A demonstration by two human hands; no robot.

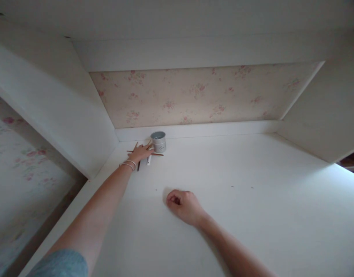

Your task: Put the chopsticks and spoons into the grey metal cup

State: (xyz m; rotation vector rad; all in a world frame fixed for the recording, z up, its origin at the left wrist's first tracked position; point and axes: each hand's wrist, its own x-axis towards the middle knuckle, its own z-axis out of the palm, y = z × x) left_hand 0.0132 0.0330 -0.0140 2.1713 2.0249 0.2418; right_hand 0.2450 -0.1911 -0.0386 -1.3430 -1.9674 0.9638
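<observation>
Stretched out to the far left of the white desk, my left hand (pixel 140 152) lies over several pencils and pens with its fingers extended. A brown pencil (pixel 157 154), a dark pencil (pixel 138 166) and a white pen (pixel 149 159) stick out from around it; parts of them are hidden under the hand. Just right of its fingertips stands a grey metal cup (pixel 159 143), upright, with small holes in its side. My right hand (pixel 185 206) rests nearer to me on the desk, fingers curled in loosely, with nothing visible in them.
The white desk (pixel 211 165) ends at a low back ledge (pixel 223 127) below floral wallpaper (pixel 177 96). White side panels (pixel 58 96) enclose it left and right, and a shelf (pixel 188 52) overhangs it. Small dark marks (pixel 232 186) dot the surface.
</observation>
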